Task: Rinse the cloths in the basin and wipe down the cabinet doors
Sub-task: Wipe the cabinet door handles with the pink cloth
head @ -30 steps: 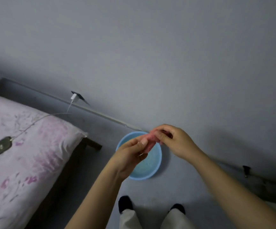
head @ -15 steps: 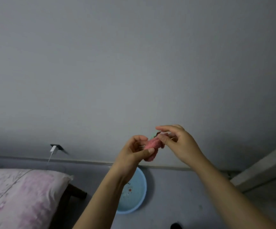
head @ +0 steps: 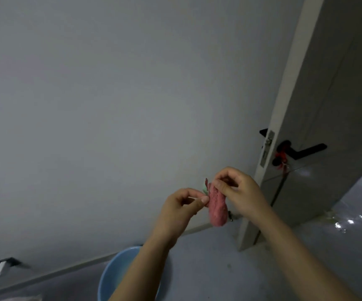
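Here, a pink cloth (head: pixel 217 208), wrung into a short thick roll, held up in the air in front of the grey wall (head: pixel 110 105), well above the floor. Long axis close to upright, tilted a little: top end toward the upper left, free lower end hanging down and slightly to the right. At the top end a small green bit (head: pixel 204 189), perhaps a tag or a second cloth, too small to tell.

Right hand (head: pixel 239 192) at the upper end of the roll, thumb and forefinger pinching the top from the right side, other fingers curled loose. Left hand (head: pixel 181 210) on the left of the roll, thumb and forefinger tips pressed together on its upper left edge, near the green bit. Both hands touching the cloth at the top; lower half of the roll free, with no hand under it.

Blue basin (head: pixel 110 276) on the floor, low and to the left, well below the cloth, partly hidden behind the left forearm. Not directly under the hanging end, as far as can be judged.

Probably the rinsing done and the opening of the roll next: pulling the two pinches apart sideways, across the long axis. No cabinet doors in view; only a room door (head: pixel 336 105) with black handle (head: pixel 299 152) just to the right, nearer to the right hand.
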`<action>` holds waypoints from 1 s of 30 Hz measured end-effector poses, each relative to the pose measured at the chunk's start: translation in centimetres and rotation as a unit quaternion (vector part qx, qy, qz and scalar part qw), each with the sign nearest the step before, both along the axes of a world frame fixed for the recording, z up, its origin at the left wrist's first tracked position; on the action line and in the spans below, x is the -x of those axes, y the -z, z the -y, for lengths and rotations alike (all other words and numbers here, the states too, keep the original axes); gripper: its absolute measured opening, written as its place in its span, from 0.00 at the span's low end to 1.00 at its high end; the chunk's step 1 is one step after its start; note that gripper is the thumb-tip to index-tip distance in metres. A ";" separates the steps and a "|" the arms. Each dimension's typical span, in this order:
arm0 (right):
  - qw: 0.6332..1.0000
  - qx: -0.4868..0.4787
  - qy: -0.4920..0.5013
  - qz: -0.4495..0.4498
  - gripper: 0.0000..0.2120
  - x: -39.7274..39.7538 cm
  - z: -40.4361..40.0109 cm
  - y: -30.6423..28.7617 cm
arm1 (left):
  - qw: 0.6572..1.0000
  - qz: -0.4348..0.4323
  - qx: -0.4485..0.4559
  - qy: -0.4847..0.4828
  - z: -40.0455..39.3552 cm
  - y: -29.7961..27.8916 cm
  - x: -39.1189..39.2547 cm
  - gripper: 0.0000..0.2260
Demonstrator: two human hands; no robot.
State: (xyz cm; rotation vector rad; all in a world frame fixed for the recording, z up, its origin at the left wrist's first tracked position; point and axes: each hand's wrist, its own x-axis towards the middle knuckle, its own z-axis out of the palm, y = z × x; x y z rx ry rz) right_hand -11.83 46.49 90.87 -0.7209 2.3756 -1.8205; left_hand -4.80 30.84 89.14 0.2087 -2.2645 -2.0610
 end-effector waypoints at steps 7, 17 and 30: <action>0.997 0.012 0.040 -0.070 0.09 2.8 -10.3 -1.3 | 0.991 -0.017 -0.093 0.092 -10.5 -0.6 4.3 0.09; 0.998 -0.055 0.016 -0.039 0.04 9.6 -21.4 -1.0 | 0.993 -0.068 -0.094 0.010 -20.5 0.3 9.1 0.05; 0.986 -0.140 -0.087 0.030 0.14 13.6 -19.0 0.0 | 0.971 -0.137 0.068 -0.185 -19.2 -2.2 12.7 0.06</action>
